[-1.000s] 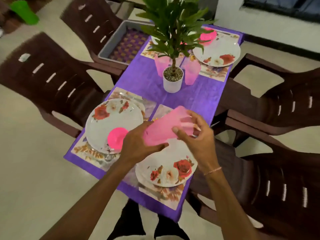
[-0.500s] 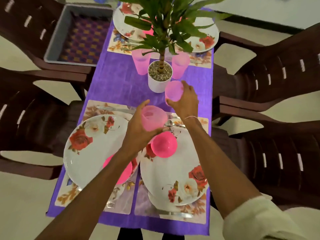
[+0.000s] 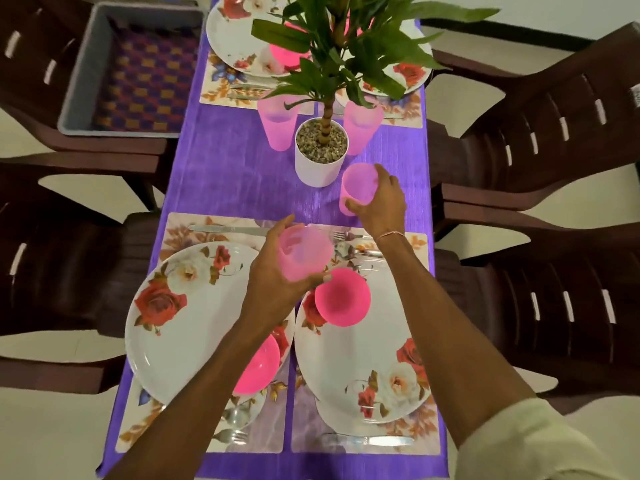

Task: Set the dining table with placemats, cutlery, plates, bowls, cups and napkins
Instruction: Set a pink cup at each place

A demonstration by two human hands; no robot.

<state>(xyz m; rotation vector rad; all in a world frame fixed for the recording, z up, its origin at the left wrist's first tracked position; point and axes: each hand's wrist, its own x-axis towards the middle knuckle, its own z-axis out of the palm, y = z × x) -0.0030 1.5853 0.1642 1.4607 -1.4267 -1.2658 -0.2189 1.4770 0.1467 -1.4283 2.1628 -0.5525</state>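
Above the near placemats [image 3: 194,233], the left hand [image 3: 273,289] curls round a pink cup [image 3: 304,252], held next to a pink bowl [image 3: 341,299] on a floral plate [image 3: 363,368]. The right hand [image 3: 382,206] grips a second pink cup [image 3: 356,187] just beside the white plant pot [image 3: 320,168] on the purple tabletop [image 3: 235,174]; whether it touches the cloth cannot be told.

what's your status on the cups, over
Left hand grips a pink cup near the pink bowl. Right hand holds a second pink cup beside the plant pot. Pot crowds that spot.
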